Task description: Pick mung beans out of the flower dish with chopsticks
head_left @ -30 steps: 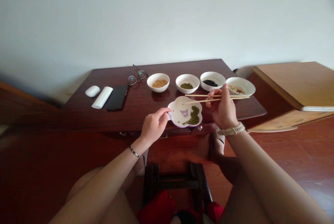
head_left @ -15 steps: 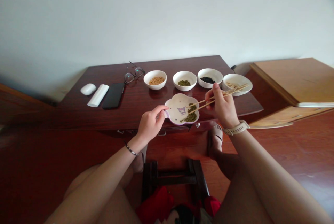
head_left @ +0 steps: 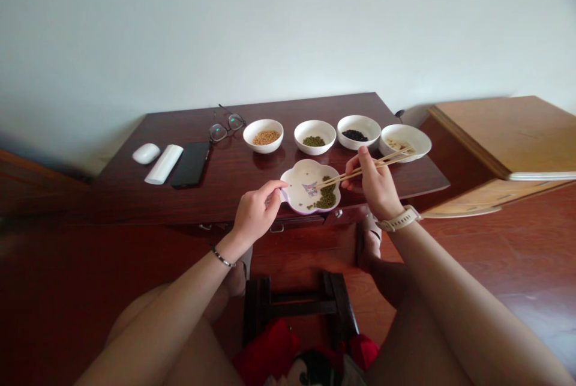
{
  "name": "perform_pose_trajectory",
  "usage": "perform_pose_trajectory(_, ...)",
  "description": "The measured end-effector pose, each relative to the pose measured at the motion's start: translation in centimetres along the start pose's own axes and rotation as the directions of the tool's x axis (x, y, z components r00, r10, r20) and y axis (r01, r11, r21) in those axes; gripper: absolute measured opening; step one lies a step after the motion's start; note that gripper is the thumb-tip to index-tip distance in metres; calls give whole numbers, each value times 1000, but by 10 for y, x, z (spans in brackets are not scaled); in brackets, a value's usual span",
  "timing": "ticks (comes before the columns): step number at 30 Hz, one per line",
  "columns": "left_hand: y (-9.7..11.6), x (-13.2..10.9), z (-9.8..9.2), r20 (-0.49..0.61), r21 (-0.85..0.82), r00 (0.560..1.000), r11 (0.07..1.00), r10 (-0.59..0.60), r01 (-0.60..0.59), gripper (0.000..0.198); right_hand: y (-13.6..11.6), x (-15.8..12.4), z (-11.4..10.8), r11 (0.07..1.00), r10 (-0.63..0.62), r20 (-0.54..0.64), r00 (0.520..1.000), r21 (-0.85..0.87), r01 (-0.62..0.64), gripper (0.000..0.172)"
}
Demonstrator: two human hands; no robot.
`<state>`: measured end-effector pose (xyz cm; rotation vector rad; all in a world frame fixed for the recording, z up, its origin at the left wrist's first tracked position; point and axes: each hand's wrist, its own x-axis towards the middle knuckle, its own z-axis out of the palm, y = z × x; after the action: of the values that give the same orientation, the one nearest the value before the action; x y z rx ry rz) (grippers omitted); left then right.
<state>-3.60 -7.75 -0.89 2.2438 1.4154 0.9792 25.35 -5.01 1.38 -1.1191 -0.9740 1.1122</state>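
My right hand [head_left: 375,185] is shut on a pair of wooden chopsticks [head_left: 355,171], their tips resting among the green mung beans [head_left: 326,197]. These beans lie in a heap with a few strays on a white flower-shaped plate [head_left: 297,191] with a purple rim and a cartoon print. My left hand [head_left: 254,212] grips the plate's left edge. Behind stand several white bowls: pale yellow grains [head_left: 265,137], green beans [head_left: 314,141], black beans [head_left: 354,135]. A fourth bowl [head_left: 405,141] holds pale bits, behind the chopsticks' upper ends.
Eyeglasses [head_left: 227,126], a black phone [head_left: 191,164], a white tube [head_left: 164,164] and a white computer mouse [head_left: 146,153] lie on the dark wooden table [head_left: 126,200]. A wooden board [head_left: 499,134] leans at the right. A low stool stands below.
My right hand has moved left and the chopsticks have swung from level over the plate's top edge down into the beans. My left hand stays on the plate.
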Motion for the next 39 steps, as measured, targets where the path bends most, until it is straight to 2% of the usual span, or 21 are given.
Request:
perform_pose_trajectory(5, -1, -1, 2, 8, -8, 1000, 1000, 1, -1, 30, -2, -2, 1, 999, -26, -19, 999, -19, 26, 65)
perform_pose_trajectory(11, 0, -1, 1, 7, -9, 1000, 1000, -3, 3, 30, -12, -1, -6, 1000, 14, -24, 1000, 6, -13, 64)
perform_pose_trajectory(17, 2, -1, 2, -2, -10, 1000, 1000, -4, 4, 29, -15, 2, -13, 988, -74, -15, 997, -134, 71, 67)
perform_pose_trajectory(27, 0, -1, 2, -5, -11, 1000, 1000, 0, 0, 29, -26, -5, -12, 953, -22, 90, 996, -300, 48, 66)
perform_pose_trajectory(31, 0, 0, 3, -11, -21, 1000, 1000, 1, -1, 29, -22, -4, -12, 957, 18, 131, 991, -289, 21, 64)
perform_pose_trajectory(39, 0, 0, 3, -19, -9, 1000, 1000, 7, -7, 29, -11, 0, -12, 977, 28, 96, 995, -211, -7, 63)
